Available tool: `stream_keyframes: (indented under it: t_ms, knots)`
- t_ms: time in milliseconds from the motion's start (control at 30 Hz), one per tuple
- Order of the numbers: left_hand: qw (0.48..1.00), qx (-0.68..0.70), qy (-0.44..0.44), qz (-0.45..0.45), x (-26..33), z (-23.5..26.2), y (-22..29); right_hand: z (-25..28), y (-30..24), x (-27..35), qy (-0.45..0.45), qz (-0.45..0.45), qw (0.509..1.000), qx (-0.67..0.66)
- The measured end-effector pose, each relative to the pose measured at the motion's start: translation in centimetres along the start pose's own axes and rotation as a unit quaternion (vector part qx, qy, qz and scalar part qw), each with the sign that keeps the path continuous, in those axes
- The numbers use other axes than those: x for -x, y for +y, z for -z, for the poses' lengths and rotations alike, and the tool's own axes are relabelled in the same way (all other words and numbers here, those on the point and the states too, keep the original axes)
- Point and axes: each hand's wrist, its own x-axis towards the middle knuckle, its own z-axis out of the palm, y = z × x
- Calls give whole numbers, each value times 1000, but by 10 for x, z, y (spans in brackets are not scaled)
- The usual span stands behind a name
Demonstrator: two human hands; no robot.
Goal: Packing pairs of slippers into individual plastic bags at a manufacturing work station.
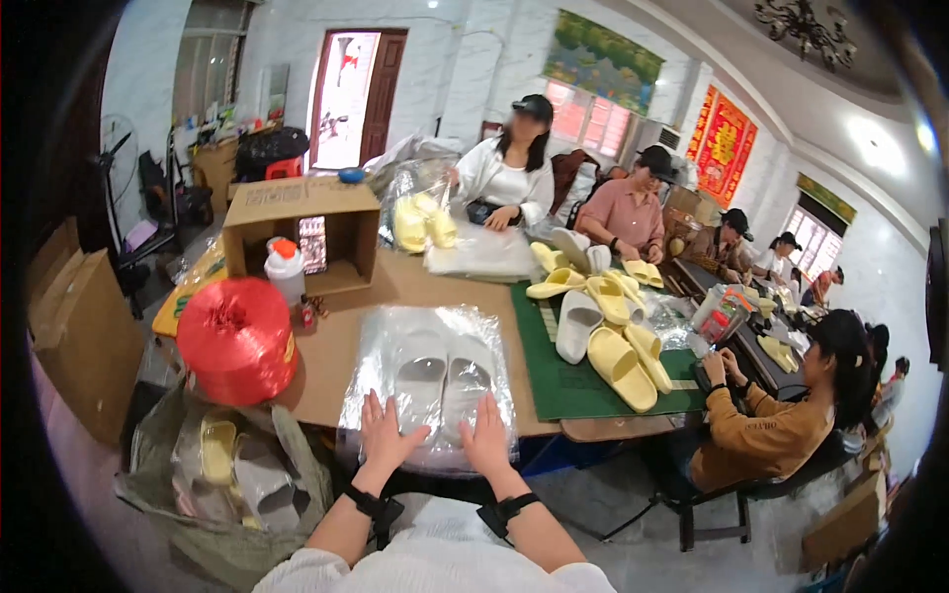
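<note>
A pair of light grey slippers (422, 368) lies side by side in a clear plastic bag (368, 341) at the table's near edge. My left hand (386, 433) rests flat on the bag's lower left part, fingers stretched out and thumb spread. On its lower right part lies my right hand (484, 435), also open with the fingers extended. Both palms touch the plastic near the slippers' lower ends, and neither hand grips anything. Black bands circle both wrists.
Yellow and grey slippers (620, 368) are heaped on a green mat (554, 395) to the right. Left stand a red twine roll (237, 341), an open carton (301, 203) and a white bottle (285, 272). A sack (158, 484) of bagged slippers sits lower left. Several people work beyond and to the right.
</note>
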Motion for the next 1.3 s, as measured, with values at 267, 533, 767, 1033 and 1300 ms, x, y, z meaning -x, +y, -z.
stream_keyframes:
  t_ms: [267,533,767,1033,1300]
  knots:
    - [1000,4,-3,6,4,0,2,11,-2,-1,-55,-11,998,17]
    - [1000,-13,-19,10,0,-6,0,5,2,-1,-36,0,999,2]
    - [1000,-9,10,8,-15,-3,-2,1,1,-18,-3,33,999,-8]
    - [1000,-14,13,-12,12,-19,-11,11,-3,7,-8,26,999,-19]
    - [1000,-11,14,-19,8,-7,-1,8,-5,9,6,-13,1000,-13]
